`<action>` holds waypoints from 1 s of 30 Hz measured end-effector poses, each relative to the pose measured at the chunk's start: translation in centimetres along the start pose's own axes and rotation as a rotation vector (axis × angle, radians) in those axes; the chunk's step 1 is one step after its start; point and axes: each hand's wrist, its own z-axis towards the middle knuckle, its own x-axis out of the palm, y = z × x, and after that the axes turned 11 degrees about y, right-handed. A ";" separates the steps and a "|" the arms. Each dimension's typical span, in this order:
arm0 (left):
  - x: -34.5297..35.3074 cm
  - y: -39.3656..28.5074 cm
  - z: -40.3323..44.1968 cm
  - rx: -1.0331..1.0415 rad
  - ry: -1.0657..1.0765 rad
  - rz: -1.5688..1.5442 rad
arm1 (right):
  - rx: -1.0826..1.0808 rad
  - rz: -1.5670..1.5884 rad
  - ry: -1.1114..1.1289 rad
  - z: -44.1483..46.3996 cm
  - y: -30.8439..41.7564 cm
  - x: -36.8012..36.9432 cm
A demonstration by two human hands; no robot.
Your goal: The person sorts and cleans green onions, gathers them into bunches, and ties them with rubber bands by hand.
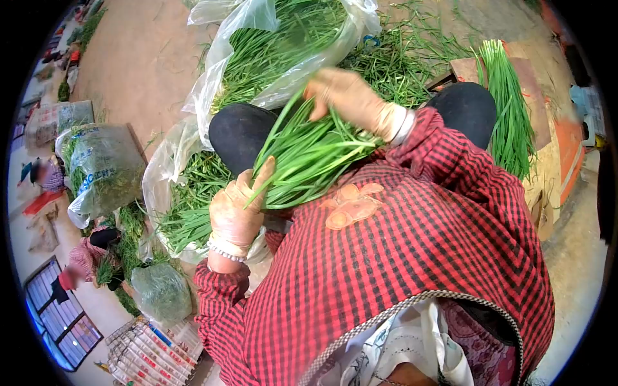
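Observation:
A loose bunch of long green stalks (pixel 315 154) lies across my lap, over the red checked apron (pixel 399 238). My left hand (pixel 241 206), in a thin glove with a beaded bracelet at the wrist, is wrapped round the near left side of the bunch. Over the bunch's upper end is my right hand (pixel 344 100), also gloved and slightly blurred, its fingers apart; whether a stalk touches its fingertips is not clear. Beyond my knees an open plastic bag (pixel 215 77) holds more green stalks (pixel 277 51).
A neat bundle of stalks (pixel 508 109) rests on a board at the right. Loose stalks (pixel 405 61) cover the floor ahead. Filled plastic bags (pixel 106 167) stand at the left, where other people sit farther off. A crate (pixel 151 354) is at the lower left.

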 end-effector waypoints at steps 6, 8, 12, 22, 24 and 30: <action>1.1 0.5 -0.2 -0.023 -0.067 -0.134 | -0.102 0.454 -0.173 -3.0 2.5 -8.1; 2.1 0.7 -0.4 -0.051 -0.078 -0.162 | -0.064 0.290 -0.215 -4.7 3.6 -11.2; 1.9 0.3 -0.6 -0.074 -0.104 -0.179 | 0.259 -0.663 -0.123 -7.0 -1.6 -14.7; 1.4 -0.5 -0.5 -0.105 -0.061 -0.176 | 0.036 -0.385 0.076 -8.0 0.8 -6.6; 1.4 -0.6 -0.5 -0.109 -0.061 -0.169 | 0.047 -0.301 0.029 -8.4 1.5 -7.2; 1.8 -0.9 0.4 -0.088 -0.052 -0.175 | -0.018 -0.466 -0.293 -8.5 2.9 -12.2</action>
